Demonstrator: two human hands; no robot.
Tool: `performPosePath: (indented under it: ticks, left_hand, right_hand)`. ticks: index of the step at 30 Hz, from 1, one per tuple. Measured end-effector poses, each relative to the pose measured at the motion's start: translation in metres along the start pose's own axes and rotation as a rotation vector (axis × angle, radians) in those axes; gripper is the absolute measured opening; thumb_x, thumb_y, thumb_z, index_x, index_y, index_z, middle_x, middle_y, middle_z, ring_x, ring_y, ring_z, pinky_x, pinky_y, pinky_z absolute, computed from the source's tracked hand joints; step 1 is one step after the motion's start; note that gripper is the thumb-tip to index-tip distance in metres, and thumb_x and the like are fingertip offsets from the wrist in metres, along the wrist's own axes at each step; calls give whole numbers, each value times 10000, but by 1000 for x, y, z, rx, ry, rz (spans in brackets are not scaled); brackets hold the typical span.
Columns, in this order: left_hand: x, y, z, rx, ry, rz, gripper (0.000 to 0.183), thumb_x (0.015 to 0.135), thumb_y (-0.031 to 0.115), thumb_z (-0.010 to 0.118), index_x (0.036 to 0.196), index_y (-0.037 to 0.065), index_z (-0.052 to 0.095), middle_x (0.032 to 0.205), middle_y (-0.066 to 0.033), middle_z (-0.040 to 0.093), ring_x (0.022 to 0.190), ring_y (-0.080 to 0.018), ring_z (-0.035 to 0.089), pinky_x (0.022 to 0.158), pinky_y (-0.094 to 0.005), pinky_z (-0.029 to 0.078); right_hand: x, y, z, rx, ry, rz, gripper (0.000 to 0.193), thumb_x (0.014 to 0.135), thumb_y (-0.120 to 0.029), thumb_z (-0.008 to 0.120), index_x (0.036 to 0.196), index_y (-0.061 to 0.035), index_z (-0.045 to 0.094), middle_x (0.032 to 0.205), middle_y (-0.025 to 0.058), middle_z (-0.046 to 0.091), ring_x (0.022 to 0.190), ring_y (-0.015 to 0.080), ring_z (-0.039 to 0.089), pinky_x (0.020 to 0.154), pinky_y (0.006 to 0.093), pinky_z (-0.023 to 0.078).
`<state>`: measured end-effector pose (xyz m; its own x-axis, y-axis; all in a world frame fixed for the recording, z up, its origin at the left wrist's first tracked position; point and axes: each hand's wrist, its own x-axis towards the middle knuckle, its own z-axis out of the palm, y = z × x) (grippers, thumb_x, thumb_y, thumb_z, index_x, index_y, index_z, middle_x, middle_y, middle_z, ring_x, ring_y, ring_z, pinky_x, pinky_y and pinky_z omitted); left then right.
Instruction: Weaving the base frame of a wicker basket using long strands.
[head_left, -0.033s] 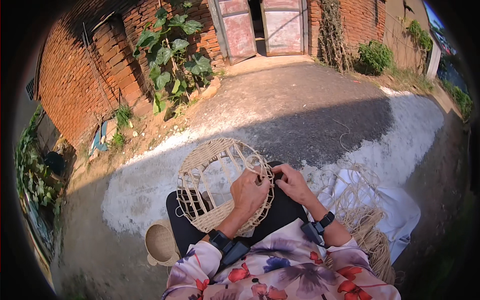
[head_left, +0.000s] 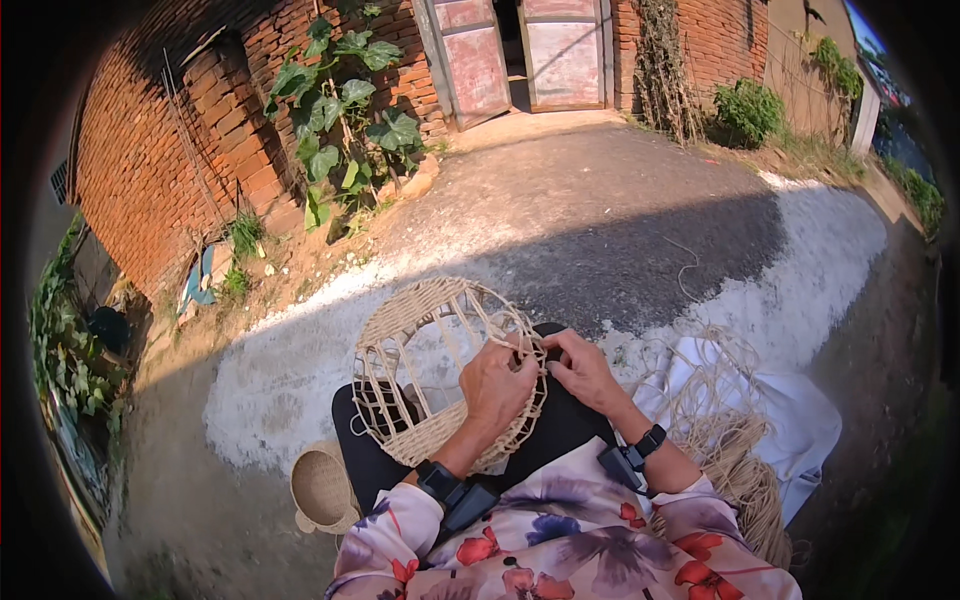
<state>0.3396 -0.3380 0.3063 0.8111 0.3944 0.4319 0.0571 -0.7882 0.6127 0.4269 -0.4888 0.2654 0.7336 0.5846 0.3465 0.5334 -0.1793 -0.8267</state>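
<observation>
A round, half-woven basket (head_left: 408, 312) of pale twisted cord rests tilted on my lap, with close weave at its far and near parts and open strands between. My left hand (head_left: 495, 388) is closed on its right side, fingers curled over the rim. Right beside it, my right hand (head_left: 587, 376) pinches thumb and forefinger together at the same stretch of rim. What lies between those right fingertips is too small to make out. The left fingertips are partly hidden behind the strands.
A small round woven basket (head_left: 322, 484) stands on the ground by my left leg. To my right, a heap of loose cord (head_left: 735, 465) lies partly over a white cloth (head_left: 800, 410). Ahead are a climbing plant (head_left: 325, 110), brick walls and a reddish double door (head_left: 568, 62), slightly ajar.
</observation>
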Motion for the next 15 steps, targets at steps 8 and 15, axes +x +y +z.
performPosePath:
  ticks: [8,15]
  left_hand:
    - [7,-5,-13,-168,-218,-172,164,795,231,686,897,113,736,717,-38,612,621,-177,584,593,-347,455]
    - [6,-13,-13,-179,-212,-66,128,798,173,666,895,122,733,731,-42,599,639,-192,574,605,-348,452]
  right_hand:
    - [-8,20,-7,-143,221,-49,71,842,-31,605,909,-46,588,906,153,577,781,360,616,702,444,494]
    - [-17,103,-70,-588,417,153,104,866,-134,575,918,-44,585,921,169,593,803,414,630,720,517,501]
